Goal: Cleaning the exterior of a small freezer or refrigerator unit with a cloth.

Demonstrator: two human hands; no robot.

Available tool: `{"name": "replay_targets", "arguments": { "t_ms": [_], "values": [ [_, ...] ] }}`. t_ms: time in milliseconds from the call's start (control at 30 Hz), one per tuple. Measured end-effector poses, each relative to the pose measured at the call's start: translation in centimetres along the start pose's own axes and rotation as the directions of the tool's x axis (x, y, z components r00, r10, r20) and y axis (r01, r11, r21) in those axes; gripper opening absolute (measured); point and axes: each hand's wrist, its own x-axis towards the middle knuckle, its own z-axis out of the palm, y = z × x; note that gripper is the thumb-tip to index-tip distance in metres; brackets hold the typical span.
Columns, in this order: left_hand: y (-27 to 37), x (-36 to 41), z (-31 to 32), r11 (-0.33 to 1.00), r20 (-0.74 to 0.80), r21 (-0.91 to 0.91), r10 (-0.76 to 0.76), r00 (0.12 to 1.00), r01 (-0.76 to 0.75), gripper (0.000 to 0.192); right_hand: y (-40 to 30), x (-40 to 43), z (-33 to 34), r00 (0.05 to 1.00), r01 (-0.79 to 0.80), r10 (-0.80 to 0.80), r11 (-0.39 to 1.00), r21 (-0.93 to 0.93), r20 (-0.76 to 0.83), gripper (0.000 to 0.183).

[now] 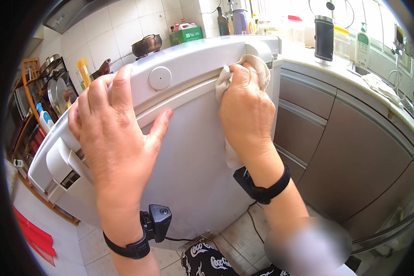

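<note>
A white chest freezer (189,162) with a closed lid (203,60) stands before me. My right hand (248,114) grips a crumpled off-white cloth (260,70) and presses it at the seam under the lid, near the right corner piece. Part of the cloth hangs below that hand. Along the lid's edge to the left, my left hand (114,141) has its fingers spread over the rim and holds nothing; the thumb points right. Between the hands sits a round white cap (160,78) on the lid's side. A white hinge cover (60,160) is left of my left wrist.
Behind the freezer are a metal pot (146,45) and a green carton (186,35). At right, a counter (296,57) with jars and bottles tops grey-brown cabinets (362,155). A wooden rack (29,81) holds cookware at left. A black cable (253,220) trails below.
</note>
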Motion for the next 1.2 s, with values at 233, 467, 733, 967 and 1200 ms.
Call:
{"name": "replay_targets", "arguments": {
  "t_ms": [233,467,733,967,1200],
  "values": [
    [0.2,0.4,0.6,1.0,-0.019,-0.017,0.012,1.0,-0.012,0.069,-1.4,-0.4,0.3,0.996,-0.03,0.042,0.99,0.135,-0.083,0.024],
    [-0.4,0.1,0.2,0.999,-0.027,-0.035,0.024,0.999,-0.025,0.068,-3.0,-1.5,0.3,0.974,0.221,-0.185,0.895,0.387,-0.128,0.022],
    [-0.1,0.4,-0.5,0.996,0.035,-0.082,0.02,0.999,-0.017,0.067,0.0,1.5,-1.7,0.987,0.136,-0.14,0.989,0.054,0.08,0.019],
    [-0.8,0.0,-1.4,0.993,0.08,-0.113,0.038,0.996,-0.029,0.071,-5.9,-0.4,-2.3,0.949,0.239,-0.301,0.881,0.408,0.095,0.015],
    [-1.5,-0.4,-2.2,0.983,0.083,-0.166,0.092,0.992,-0.077,0.077,-0.4,0.8,-1.1,0.988,0.141,-0.153,0.944,0.298,0.019,0.014]
  ]
}}
